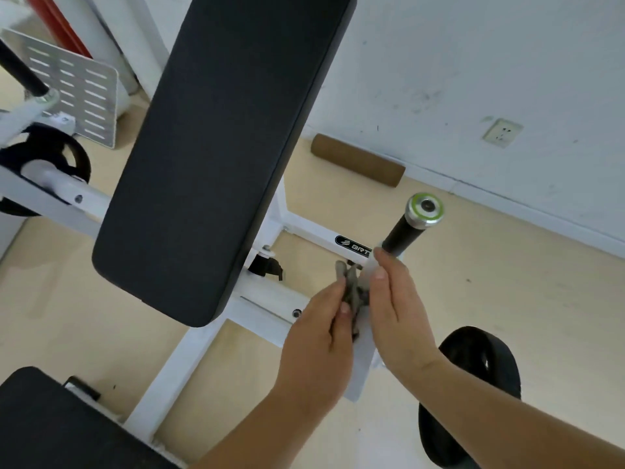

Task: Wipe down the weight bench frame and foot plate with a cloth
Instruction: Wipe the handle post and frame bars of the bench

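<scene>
A crumpled grey cloth (351, 292) is pinched in my left hand (318, 336), just over the white frame (267, 299) of the weight bench. My right hand (395, 309) lies beside it with straight fingers along a white upright bar, its fingertips near the base of a black handle grip (402, 231) with a silver and green cap. The cloth sits between both hands. The long black back pad (216, 147) rises at the centre. A perforated metal foot plate (81, 93) stands at the far left.
A black seat pad (50, 424) fills the lower left corner. Black weight plates sit at the left (50, 157) and lower right (480, 374). A brown foam roller (358, 164) lies by the wall, which has a socket (502, 132). The floor is beige.
</scene>
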### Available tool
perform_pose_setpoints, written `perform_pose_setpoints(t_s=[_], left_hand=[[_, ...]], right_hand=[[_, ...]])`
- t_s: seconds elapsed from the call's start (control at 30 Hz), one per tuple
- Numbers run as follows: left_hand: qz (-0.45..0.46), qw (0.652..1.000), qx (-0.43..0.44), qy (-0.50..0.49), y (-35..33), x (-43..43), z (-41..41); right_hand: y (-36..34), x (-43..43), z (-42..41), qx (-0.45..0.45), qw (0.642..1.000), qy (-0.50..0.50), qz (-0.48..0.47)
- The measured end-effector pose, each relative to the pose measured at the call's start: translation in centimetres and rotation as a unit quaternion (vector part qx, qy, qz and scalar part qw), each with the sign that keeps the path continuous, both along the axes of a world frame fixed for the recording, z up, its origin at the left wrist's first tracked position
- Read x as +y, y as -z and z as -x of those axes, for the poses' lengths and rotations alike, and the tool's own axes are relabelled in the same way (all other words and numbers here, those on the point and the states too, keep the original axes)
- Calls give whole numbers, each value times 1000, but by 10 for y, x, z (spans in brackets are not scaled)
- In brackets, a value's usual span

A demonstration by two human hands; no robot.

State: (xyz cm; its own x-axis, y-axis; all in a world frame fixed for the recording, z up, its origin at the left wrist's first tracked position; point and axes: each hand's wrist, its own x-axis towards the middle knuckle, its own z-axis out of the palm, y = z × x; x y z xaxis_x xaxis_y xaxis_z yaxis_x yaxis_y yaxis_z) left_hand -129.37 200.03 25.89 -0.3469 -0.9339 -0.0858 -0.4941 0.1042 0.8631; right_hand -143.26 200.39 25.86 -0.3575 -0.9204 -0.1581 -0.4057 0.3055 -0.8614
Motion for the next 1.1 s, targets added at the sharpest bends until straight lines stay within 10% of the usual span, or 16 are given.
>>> perform_pose_setpoints(t_s=[0.17,0.4,0.63,0.9,1.1], left_hand=[[151,938,-267,164,37,26,22],[181,945,-245,121,31,-8,59],[243,920,-183,248,63,81,70],[50,915,-362,173,129,58,132],[106,918,-361,128,172,88,119]], right_hand=[[-20,43,35,-75,990,84,-86],[-9,63,78,-52,984,58,-160],[25,110,127,347,900,-70,-254],[69,121,131,257,925,58,-272],[85,121,127,295,923,88,-230]])
